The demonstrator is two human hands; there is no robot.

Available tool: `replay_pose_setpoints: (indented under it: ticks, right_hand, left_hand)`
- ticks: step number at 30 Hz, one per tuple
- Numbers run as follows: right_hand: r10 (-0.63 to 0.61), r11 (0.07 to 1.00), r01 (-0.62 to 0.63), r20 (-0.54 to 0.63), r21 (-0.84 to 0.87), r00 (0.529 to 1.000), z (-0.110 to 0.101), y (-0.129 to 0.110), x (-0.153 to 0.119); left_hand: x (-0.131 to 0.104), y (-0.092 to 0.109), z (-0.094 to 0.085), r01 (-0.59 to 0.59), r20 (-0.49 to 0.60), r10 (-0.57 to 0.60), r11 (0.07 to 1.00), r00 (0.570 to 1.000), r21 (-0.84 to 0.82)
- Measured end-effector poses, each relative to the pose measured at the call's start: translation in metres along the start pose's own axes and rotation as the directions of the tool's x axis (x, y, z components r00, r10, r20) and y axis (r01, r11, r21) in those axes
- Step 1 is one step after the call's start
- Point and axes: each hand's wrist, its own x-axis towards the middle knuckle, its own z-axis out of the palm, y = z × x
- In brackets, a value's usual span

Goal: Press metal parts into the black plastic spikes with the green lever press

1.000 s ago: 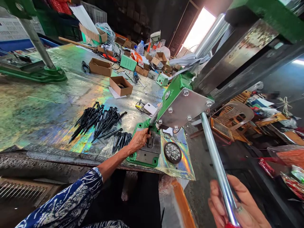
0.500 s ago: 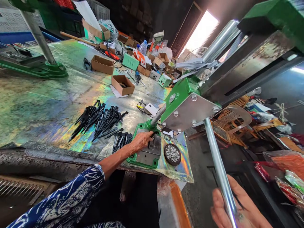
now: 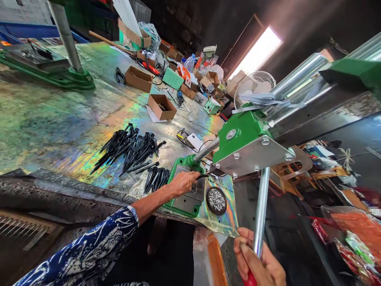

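Note:
My left hand (image 3: 185, 183) is closed at the base of a green hand press (image 3: 182, 166). A thin black piece (image 3: 203, 176) sticks out past its fingertips, under the press head (image 3: 238, 149); it resembles the black plastic stakes on the bench, though most of it is hidden. My right hand (image 3: 262, 260) is wrapped round the steel press lever (image 3: 262, 210), near its red grip (image 3: 250, 279). Beside my left wrist lies a small row of black plastic stakes (image 3: 156, 178), with a bigger pile of stakes (image 3: 131, 149) behind. A round dish (image 3: 216, 211) of small shiny metal pieces stands right of the base.
The metal-topped bench (image 3: 74, 119) bears an open cardboard box (image 3: 162, 107), pliers (image 3: 120, 75) and a cluttered heap of boxes farther back. A second green press (image 3: 80, 79) stands at the left. An electric fan (image 3: 253, 85) and wooden chairs are beyond the bench.
The lever has swung left and inward, with my right hand moving along with it and now closed more fully. My left hand stays at the press base. The whole view has shifted slightly.

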Motion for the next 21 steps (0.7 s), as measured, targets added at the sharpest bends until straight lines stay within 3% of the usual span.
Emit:
replay_pose_setpoints:
  ticks: [10,18,21]
  right_hand:
    - [-0.053,0.999,0.053,0.065,-0.005,0.996,0.01,0.037,0.028]
    - [-0.04,0.999,0.041,0.033,-0.035,0.999,0.002,0.049,0.034]
    - [-0.103,0.992,0.102,-0.022,-0.072,0.994,0.005,0.055,0.041]
  left_hand:
    - [0.001,0.004,-0.002,-0.021,0.061,0.011,0.987,0.998,0.16]
    - [-0.001,0.007,-0.002,-0.002,0.113,-0.028,0.966,0.993,0.259]
    - [-0.001,0.011,-0.003,0.008,0.118,-0.036,0.973,0.992,0.231]
